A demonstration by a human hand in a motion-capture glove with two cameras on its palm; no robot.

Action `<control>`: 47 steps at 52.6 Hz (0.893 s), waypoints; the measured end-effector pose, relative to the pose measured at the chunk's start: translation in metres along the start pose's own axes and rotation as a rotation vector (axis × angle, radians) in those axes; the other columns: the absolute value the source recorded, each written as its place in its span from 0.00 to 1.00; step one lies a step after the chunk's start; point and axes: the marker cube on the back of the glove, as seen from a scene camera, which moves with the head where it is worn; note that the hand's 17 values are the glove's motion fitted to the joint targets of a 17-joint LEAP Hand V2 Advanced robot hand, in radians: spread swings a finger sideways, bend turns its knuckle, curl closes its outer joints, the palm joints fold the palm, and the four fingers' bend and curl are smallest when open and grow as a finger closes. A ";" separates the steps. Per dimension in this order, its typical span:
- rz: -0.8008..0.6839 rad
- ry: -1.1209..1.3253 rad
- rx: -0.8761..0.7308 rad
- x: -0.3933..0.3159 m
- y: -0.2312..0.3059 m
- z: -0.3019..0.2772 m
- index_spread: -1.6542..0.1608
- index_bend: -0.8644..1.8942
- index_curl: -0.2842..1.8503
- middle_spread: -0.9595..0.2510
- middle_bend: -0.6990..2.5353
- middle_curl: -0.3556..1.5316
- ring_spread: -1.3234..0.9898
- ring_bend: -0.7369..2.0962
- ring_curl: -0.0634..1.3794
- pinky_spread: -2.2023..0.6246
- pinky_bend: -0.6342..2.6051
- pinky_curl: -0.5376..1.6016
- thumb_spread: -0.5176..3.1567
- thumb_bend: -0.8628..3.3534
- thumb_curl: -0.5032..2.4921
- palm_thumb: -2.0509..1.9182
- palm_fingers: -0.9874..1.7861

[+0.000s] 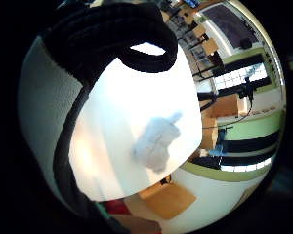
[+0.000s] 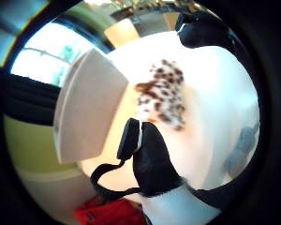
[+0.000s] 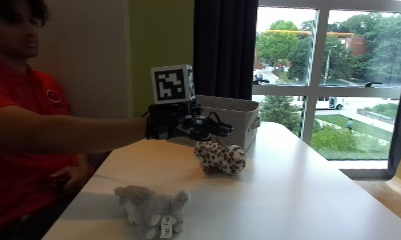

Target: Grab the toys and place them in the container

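Gloved right hand (image 3: 187, 125) extended over the white bench (image 3: 306, 190), hovering just above and slightly behind the spotted toy (image 3: 220, 157); fingers (image 3: 216, 127) straight to lightly relaxed, pointing toward the container (image 3: 236, 117), holding nothing and touching nothing.

Spotted toy: white plush with dark brown blotches, standing on the bench directly in front of the container, near but apparently not touching its front wall. Seen from the thumb side palm view as a mottled shape (image 2: 161, 93) beside the pale container wall (image 2: 86, 108), with a gloved fingertip (image 2: 145, 150) in the foreground.

Grey toy (image 3: 153, 207): plush animal with a paper tag, standing on the bench at 7 o'clock from the spotted toy, well apart from it and close to the near edge. Visible in the little finger side palm view as a pale grey form (image 1: 156, 144) lying on the white surface, and at the margin of the thumb side view (image 2: 241, 150).

Container: light grey rectangular bin, open at the top, at 12 o'clock from the spotted toy, against the dark curtain (image 3: 223, 47).
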 end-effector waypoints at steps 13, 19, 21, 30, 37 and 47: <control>0.155 0.008 -0.084 0.067 0.032 0.040 0.66 0.45 0.40 0.67 0.28 0.38 0.52 0.37 0.18 0.82 0.45 0.40 0.46 0.19 0.28 0.50 0.38; 0.233 0.036 -0.125 0.098 0.045 0.061 0.66 0.45 0.39 0.68 0.27 0.38 0.53 0.35 0.18 0.82 0.46 0.41 0.46 0.19 0.27 0.50 0.38; 0.257 0.039 -0.138 0.107 0.048 0.067 0.66 0.45 0.39 0.68 0.27 0.37 0.53 0.35 0.18 0.82 0.46 0.41 0.46 0.19 0.27 0.50 0.37; 0.330 0.022 -0.196 0.137 0.061 0.089 0.66 0.44 0.38 0.70 0.27 0.37 0.54 0.34 0.18 0.83 0.48 0.41 0.46 0.19 0.27 0.50 0.37; 0.379 -0.005 -0.265 0.147 0.070 0.097 0.66 0.44 0.37 0.71 0.26 0.36 0.55 0.32 0.18 0.83 0.50 0.42 0.46 0.19 0.27 0.50 0.37; 0.409 -0.048 -0.434 0.151 0.080 0.108 0.66 0.42 0.36 0.74 0.25 0.33 0.58 0.33 0.18 0.81 0.58 0.45 0.45 0.19 0.26 0.50 0.35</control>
